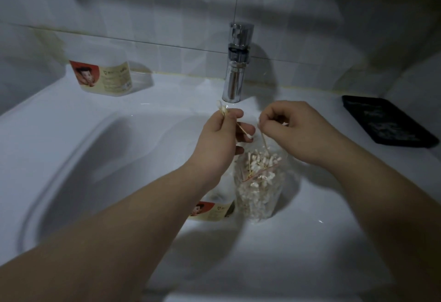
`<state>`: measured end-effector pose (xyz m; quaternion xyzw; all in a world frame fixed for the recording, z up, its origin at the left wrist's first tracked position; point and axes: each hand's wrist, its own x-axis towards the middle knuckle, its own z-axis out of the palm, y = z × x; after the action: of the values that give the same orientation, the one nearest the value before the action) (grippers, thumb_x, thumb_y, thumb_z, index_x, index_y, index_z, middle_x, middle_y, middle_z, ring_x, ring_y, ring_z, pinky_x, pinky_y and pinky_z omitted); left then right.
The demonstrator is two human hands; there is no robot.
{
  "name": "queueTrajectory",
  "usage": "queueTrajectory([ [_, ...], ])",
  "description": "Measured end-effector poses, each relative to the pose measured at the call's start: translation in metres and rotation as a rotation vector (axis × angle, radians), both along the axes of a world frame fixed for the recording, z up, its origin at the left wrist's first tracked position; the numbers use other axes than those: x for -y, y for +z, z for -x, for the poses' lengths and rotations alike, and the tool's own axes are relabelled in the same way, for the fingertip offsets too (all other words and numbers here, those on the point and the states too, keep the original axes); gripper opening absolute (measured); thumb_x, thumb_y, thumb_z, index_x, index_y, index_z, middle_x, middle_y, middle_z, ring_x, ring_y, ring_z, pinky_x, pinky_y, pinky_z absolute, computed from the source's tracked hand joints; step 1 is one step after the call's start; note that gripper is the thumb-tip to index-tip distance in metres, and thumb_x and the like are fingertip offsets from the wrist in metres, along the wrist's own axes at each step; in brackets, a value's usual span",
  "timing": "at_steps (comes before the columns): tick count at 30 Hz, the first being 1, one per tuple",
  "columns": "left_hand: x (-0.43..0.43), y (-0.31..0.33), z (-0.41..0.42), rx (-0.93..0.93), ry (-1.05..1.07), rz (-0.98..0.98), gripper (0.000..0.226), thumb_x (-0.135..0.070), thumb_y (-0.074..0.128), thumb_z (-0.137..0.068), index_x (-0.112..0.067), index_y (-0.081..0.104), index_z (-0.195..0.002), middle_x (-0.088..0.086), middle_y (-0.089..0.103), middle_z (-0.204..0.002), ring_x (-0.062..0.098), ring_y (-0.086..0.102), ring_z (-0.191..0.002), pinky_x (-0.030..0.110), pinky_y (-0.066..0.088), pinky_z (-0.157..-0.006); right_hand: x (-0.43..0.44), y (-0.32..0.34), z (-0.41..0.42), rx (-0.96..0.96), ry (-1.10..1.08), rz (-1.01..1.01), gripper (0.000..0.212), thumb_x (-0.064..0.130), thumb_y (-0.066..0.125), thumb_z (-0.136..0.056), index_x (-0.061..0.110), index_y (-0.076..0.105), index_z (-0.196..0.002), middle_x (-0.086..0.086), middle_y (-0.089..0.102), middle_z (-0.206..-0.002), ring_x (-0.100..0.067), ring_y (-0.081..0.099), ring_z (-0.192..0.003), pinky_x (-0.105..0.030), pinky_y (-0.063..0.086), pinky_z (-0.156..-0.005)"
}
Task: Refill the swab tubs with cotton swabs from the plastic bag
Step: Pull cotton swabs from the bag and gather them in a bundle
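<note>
Two bare hands are held over a white sink (pixel 78 120), just in front of a chrome tap (pixel 235 72). A small bundle of cotton swabs (pixel 243 131) is pinched in the curled fingers of the left hand (pixel 220 138), with the white tips sticking out on either side of the fingers. A single swab (pixel 264 141) is pinched by the right hand (pixel 294 127), its stick pointing down into the open mouth of the plastic bag (pixel 261 189). The bag is stood upright in the basin and is seen to be filled with swabs. One labelled swab tub (pixel 213 209) is placed just beside the bag, on its left, and is partly hidden by the left forearm. A second tub (pixel 108 78) is set on the surface at the back left, against the tiled wall (pixel 148 8). A black tray (pixel 387 124) is seen on the surface at the right.
</note>
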<state>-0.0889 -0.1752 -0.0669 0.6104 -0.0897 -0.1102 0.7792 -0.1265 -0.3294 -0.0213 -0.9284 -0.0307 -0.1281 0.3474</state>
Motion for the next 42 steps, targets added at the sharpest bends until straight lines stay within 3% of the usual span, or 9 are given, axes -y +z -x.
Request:
queueTrajectory([
  [3,0.001,0.000,0.003,0.060,-0.051,-0.064,0.023,-0.024,0.039,-0.110,-0.019,0.061,-0.107,-0.007,0.072,-0.075,0.013,0.069,-0.075,0.030,0.049,-0.067,-0.004,-0.003,-0.003,0.006,-0.028,-0.107,0.020,0.018,0.064,-0.093,0.022,0.068,-0.074,0.016,0.062,-0.057,0.002,0.050,-0.050,-0.012,0.038,-0.053],
  [10,0.000,0.001,0.008,0.180,-0.084,-0.161,0.030,-0.020,0.036,-0.111,-0.012,0.065,-0.114,-0.007,0.069,-0.071,0.002,0.066,-0.068,0.017,0.048,-0.057,-0.009,-0.011,-0.005,0.023,-0.039,-0.102,0.020,0.027,0.067,-0.094,0.020,0.071,-0.076,0.007,0.071,-0.067,-0.001,0.057,-0.057,-0.022,0.043,-0.064],
  [14,0.002,0.001,0.009,0.141,-0.089,-0.177,0.028,-0.021,0.036,-0.110,-0.024,0.064,-0.115,-0.005,0.055,-0.078,0.004,0.058,-0.069,0.017,0.046,-0.057,-0.005,-0.009,-0.004,0.038,-0.107,0.010,0.016,0.029,0.069,-0.089,0.030,0.071,-0.073,0.017,0.064,-0.064,0.002,0.054,-0.057,-0.010,0.039,-0.056],
  [20,0.000,0.001,0.006,0.077,-0.038,-0.126,0.028,-0.019,0.036,-0.109,-0.023,0.063,-0.115,-0.003,0.050,-0.082,0.009,0.052,-0.070,0.026,0.046,-0.065,-0.001,0.008,0.010,-0.134,0.112,0.139,0.018,0.028,0.068,-0.088,0.036,0.075,-0.074,0.012,0.073,-0.077,-0.006,0.067,-0.071,-0.036,0.057,-0.075],
  [24,0.001,0.000,0.003,0.039,-0.004,-0.080,0.033,-0.011,0.037,-0.104,-0.025,0.064,-0.115,-0.001,0.047,-0.073,0.012,0.046,-0.065,0.027,0.042,-0.060,0.003,0.015,0.015,-0.278,0.269,0.160,0.016,0.026,0.077,-0.083,0.041,0.079,-0.086,0.017,0.075,-0.086,-0.003,0.068,-0.085,-0.037,0.055,-0.087],
  [29,0.000,0.006,0.000,-0.032,0.010,0.090,0.035,-0.005,0.037,-0.102,-0.019,0.063,-0.120,-0.003,0.041,-0.069,0.009,0.036,-0.054,0.022,0.032,-0.046,0.000,0.008,0.016,-0.437,0.309,0.221,0.029,0.055,0.081,-0.066,0.050,0.078,-0.094,0.015,0.073,-0.096,-0.006,0.068,-0.093,-0.041,0.055,-0.092],
  [33,-0.001,0.009,0.000,-0.071,-0.035,0.124,0.026,-0.008,0.040,-0.104,-0.012,0.061,-0.119,-0.003,0.038,-0.066,0.008,0.031,-0.047,0.021,0.029,-0.042,-0.002,0.003,0.012,-0.348,0.285,0.193,0.010,0.041,0.078,-0.077,0.047,0.080,-0.085,0.017,0.075,-0.084,-0.003,0.068,-0.080,-0.041,0.056,-0.084],
  [37,-0.002,0.009,0.001,-0.044,-0.027,0.052,0.025,-0.015,0.042,-0.107,-0.008,0.065,-0.102,0.000,0.047,-0.067,0.009,0.037,-0.046,0.021,0.034,-0.042,-0.001,0.002,0.010,-0.310,0.262,0.215,0.009,0.031,0.077,-0.085,0.039,0.080,-0.083,0.019,0.075,-0.078,0.001,0.067,-0.073,-0.032,0.053,-0.074],
  [42,0.001,0.007,0.004,-0.045,-0.060,-0.032,0.025,-0.020,0.039,-0.107,-0.014,0.058,-0.092,-0.001,0.057,-0.069,0.013,0.052,-0.058,0.027,0.047,-0.055,0.007,0.005,0.008,-0.275,0.228,0.132,0.006,0.029,0.074,-0.090,0.030,0.078,-0.085,0.007,0.077,-0.082,-0.014,0.073,-0.078,-0.046,0.059,-0.084],
])
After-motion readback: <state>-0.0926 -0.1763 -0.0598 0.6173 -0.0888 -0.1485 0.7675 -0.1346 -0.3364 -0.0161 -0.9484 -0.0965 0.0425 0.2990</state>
